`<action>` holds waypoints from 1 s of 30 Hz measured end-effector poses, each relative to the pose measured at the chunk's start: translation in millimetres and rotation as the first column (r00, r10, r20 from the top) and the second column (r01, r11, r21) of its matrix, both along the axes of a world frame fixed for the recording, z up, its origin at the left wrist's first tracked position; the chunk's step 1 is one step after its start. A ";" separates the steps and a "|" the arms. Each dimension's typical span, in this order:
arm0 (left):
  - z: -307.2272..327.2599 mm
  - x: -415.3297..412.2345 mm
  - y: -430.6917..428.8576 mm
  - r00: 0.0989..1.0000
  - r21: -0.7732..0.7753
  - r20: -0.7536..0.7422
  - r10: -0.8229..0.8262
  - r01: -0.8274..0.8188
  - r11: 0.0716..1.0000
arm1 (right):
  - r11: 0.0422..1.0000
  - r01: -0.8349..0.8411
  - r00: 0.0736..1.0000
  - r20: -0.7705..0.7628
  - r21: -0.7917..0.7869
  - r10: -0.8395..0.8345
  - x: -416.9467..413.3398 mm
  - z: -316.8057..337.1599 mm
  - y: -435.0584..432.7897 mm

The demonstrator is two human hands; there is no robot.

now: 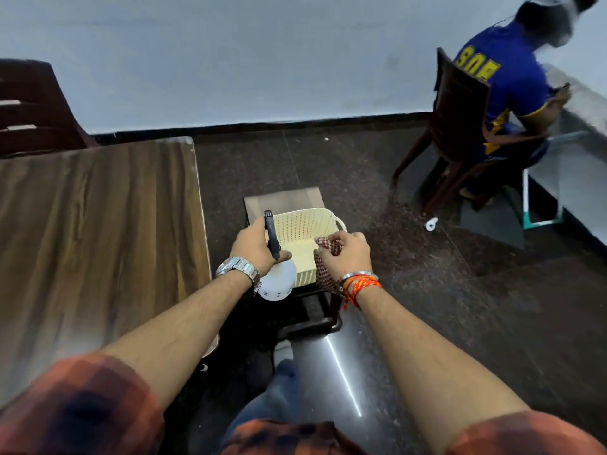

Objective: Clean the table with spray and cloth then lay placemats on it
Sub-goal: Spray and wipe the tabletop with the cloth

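Observation:
My left hand (254, 246) grips a white spray bottle (277, 284) by its black trigger head, held at the near left edge of a cream perforated basket (303, 226). My right hand (348, 254) is closed on a red-and-white checked cloth (325, 264) at the basket's near right corner. The basket rests on a small dark stool (308, 320), with a flat beige placemat (282, 200) under it and showing behind it. The brown wooden table (98, 231) lies to the left of both hands.
A dark wooden chair (29, 106) stands behind the table at far left. Another person in a blue shirt (505, 83) sits on a chair (456, 126) at the back right by a white counter. Dark speckled floor surrounds the stool.

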State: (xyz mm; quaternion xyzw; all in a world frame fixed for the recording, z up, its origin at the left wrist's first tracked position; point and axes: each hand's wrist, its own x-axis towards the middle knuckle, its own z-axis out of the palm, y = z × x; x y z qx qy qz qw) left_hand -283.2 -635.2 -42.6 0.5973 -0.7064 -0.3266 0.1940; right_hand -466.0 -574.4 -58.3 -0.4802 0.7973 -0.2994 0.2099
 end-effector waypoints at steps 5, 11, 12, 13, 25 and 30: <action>-34.7 -23.7 -70.1 0.999 0.037 0.047 0.017 -0.019 0.999 | 0.995 -0.070 0.998 0.010 0.071 0.070 -23.3 -31.7 -80.1; -88.8 -44.2 -123.7 0.997 0.136 0.045 0.066 -0.072 0.988 | 0.958 -0.171 0.985 0.005 0.229 0.174 -42.5 -69.8 -153.2; -94.5 -46.5 -127.5 0.996 0.149 0.049 0.070 -0.077 0.986 | 0.948 -0.183 0.982 0.005 0.261 0.188 -44.1 -76.7 -158.5; -101.0 -49.5 -132.1 0.996 0.171 0.050 0.077 -0.084 0.982 | 0.935 -0.198 0.979 0.007 0.293 0.204 -46.1 -85.9 -164.2; -164.0 -85.8 -159.6 0.979 0.372 0.156 0.131 -0.181 0.910 | 0.659 -0.410 0.899 0.155 0.631 0.411 -66.5 -173.5 -201.1; -176.2 -75.1 -160.1 0.962 0.480 0.252 0.106 -0.219 0.849 | 0.644 -0.477 0.848 0.120 0.598 0.517 -73.0 -183.9 -215.1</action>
